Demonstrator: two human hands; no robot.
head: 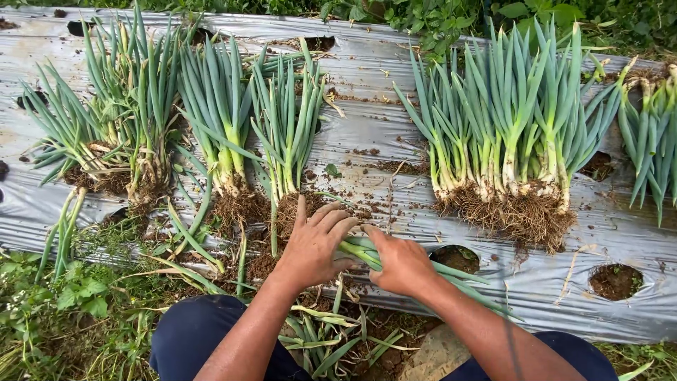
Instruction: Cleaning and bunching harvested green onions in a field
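My left hand (314, 243) rests with fingers spread over the soil-caked roots of a green onion bunch (285, 134) lying on silver plastic mulch (367, 134). It also touches the pale end of a green onion stalk (360, 250). My right hand (400, 261) is closed around that stalk, whose green leaves trail down to the right beneath my forearm. Both hands meet at the lower middle of the view.
Several pulled onion bunches lie in a row on the mulch, a large one (511, 127) at the right and others (134, 120) at the left. Planting holes (615, 280) open in the plastic. Trimmed leaves (324, 339) litter the ground by my knees. Weeds grow at the lower left.
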